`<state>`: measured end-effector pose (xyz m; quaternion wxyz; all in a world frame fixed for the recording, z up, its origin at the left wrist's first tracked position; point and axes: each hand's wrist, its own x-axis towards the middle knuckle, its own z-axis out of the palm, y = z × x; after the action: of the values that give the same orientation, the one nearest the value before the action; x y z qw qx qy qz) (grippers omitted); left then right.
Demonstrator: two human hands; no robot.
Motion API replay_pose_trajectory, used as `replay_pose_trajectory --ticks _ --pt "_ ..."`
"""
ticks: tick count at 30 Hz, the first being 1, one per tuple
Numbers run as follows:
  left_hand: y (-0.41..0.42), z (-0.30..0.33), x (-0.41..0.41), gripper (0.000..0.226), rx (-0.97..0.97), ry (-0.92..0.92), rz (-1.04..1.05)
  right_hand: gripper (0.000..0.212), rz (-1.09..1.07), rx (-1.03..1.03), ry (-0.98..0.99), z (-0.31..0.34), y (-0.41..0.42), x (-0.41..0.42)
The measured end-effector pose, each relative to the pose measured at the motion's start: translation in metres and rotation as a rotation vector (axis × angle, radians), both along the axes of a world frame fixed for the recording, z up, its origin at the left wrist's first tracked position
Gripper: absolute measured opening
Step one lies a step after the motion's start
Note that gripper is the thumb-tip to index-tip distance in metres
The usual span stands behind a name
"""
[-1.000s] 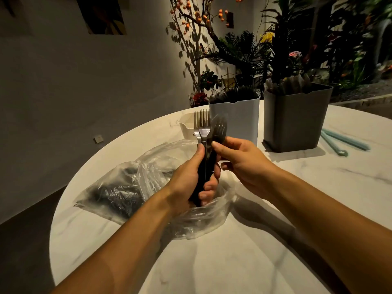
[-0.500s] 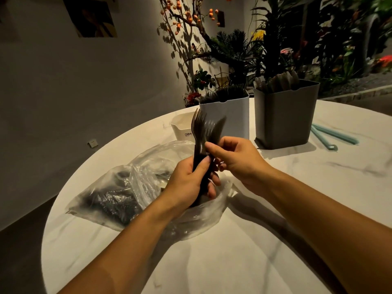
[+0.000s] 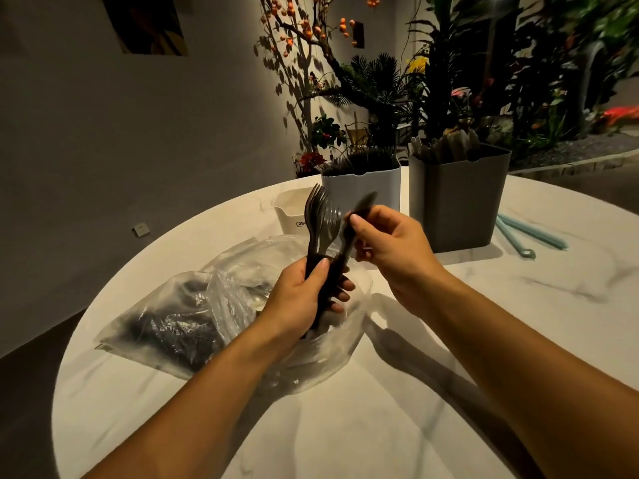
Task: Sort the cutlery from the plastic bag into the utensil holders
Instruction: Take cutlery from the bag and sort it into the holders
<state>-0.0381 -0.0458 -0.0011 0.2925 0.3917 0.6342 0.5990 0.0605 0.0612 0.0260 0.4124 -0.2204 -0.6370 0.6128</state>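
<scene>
Since half a second ago, the right hand (image 3: 390,247) is pulling one dark piece (image 3: 358,216) sideways out of the bundle, so it is now leaning to the right, apart from the fork heads; before, it was standing close against them. I judge the person is separating one utensil to put it into a holder by its kind. It looks like a knife, but the blur does not let me be sure.

Nearest, the left hand (image 3: 304,295) is gripping the handles of the dark forks (image 3: 320,219), fingers curled round them, tines pointing up. The right hand is pinching the separated piece between thumb and fingers. Just under both hands the plastic bag (image 3: 179,319) is lying open on the round table (image 3: 363,409), more dark cutlery inside. Farther back, a small white holder (image 3: 288,210), a white holder (image 3: 363,188) with dark cutlery, and a grey holder (image 3: 456,198) with pale cutlery are standing.
</scene>
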Motion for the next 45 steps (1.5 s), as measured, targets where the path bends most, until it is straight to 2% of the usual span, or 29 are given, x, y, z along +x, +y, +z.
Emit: replay_pose_trajectory --ticks 5,15,22,27,38,45 --pt "0.01 0.017 0.007 0.026 0.046 0.144 -0.001 0.02 0.075 0.084 -0.045 0.024 0.004 0.001" --pt "0.04 0.068 0.02 0.026 0.047 0.138 0.003 0.018 0.054 0.266 -0.124 0.084 0.025 0.015" --pt "0.071 0.111 0.019 0.02 0.026 0.255 0.064 0.018 -0.03 0.369 -0.111 0.129 0.049 0.035" --pt "0.098 0.132 0.029 0.024 0.068 0.147 -0.018 0.019 -0.098 0.427 -0.139 0.154 0.068 0.05" --pt "0.148 0.17 0.059 0.026 0.162 0.079 -0.196 0.02 -0.273 0.581 -0.16 0.185 0.112 0.082" --pt "0.161 0.161 0.052 0.032 0.084 0.137 -0.116 0.022 -0.377 0.583 -0.166 0.177 0.143 0.088"
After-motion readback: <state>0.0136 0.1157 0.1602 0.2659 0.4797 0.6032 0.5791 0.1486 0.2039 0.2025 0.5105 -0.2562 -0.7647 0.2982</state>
